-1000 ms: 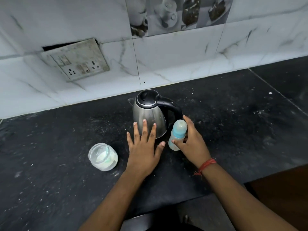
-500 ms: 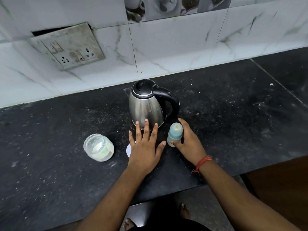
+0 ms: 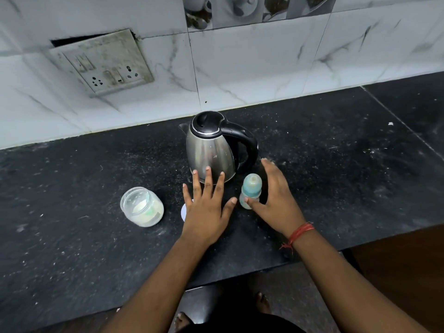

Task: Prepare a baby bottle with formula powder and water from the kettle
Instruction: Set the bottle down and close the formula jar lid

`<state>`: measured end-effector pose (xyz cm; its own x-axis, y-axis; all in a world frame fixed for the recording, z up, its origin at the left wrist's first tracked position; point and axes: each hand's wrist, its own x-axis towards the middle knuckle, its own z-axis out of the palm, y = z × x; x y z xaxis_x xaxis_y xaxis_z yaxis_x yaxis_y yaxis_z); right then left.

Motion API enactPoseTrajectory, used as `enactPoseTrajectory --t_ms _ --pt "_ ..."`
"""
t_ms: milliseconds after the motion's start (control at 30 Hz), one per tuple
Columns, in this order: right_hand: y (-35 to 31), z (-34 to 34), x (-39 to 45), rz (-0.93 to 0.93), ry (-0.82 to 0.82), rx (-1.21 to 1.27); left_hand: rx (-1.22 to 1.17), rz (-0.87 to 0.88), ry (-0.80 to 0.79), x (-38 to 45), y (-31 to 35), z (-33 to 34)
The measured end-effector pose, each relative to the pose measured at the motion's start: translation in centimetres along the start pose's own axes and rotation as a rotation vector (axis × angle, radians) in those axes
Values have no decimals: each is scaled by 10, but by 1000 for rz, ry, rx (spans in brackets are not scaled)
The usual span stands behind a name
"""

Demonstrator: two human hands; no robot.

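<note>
A steel kettle (image 3: 211, 150) with a black lid and handle stands on the black counter (image 3: 336, 179), handle to the right. Just in front of it, a small baby bottle (image 3: 251, 191) with a teal collar and clear cap stands upright. My right hand (image 3: 276, 198) curves around the bottle's right side with its fingers spread away from it; only the thumb tip rests at the bottle's base. My left hand (image 3: 206, 207) lies flat on the counter with fingers apart, partly covering a white disc (image 3: 183, 211). A clear jar (image 3: 141, 207) with white powder sits open to the left.
A loose, dirty socket and switch plate (image 3: 101, 63) hangs on the white tiled wall behind. The counter's front edge runs just below my forearms, with the floor and bare feet beneath. White specks dust the counter.
My right hand's fingers have come off the bottle and spread open; the bottle now stands by itself. My left hand stays flat. The view has shifted slightly.
</note>
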<state>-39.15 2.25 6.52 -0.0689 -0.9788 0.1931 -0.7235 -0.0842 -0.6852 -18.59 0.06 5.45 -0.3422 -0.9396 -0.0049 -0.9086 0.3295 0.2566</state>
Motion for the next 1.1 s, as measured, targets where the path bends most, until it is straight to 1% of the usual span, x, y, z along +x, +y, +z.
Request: enactPoseTrajectory --t_ms 67,167,300,400,500,567,600,700,800,933,1033,1100 --pt "-14 -9 6 -75 27 -50 -14 -7 34 3 -2 -9" --pt "-38 -14 16 -170 23 -82 -31 -18 100 7 -8 -28" --pt "-72 -3 26 -271 9 -118 -49 -54 202 5 -24 -57" --pt "-94 15 29 -315 -29 -88 -71 -84 270 -1 -42 -75" --pt "-110 37 27 -329 -104 -85 -89 -119 300 -12 -69 -84" --pt "-116 56 26 -325 -207 -100 -88 -147 295 -22 -90 -86" --pt "-118 66 25 -304 -285 -106 -87 -165 286 -28 -101 -85" --pt "-115 96 23 -195 -518 -189 -83 -218 261 -45 -132 -80" --pt "-108 122 23 -95 -651 -307 -167 -273 223 -60 -160 -71" --pt "-98 145 21 -28 -694 -434 -384 -342 123 -71 -184 -56" --pt "-94 155 19 -24 -696 -520 -520 -331 55 -75 -192 -44" --pt "-93 160 18 -39 -664 -547 -569 -318 33 -74 -197 -36"
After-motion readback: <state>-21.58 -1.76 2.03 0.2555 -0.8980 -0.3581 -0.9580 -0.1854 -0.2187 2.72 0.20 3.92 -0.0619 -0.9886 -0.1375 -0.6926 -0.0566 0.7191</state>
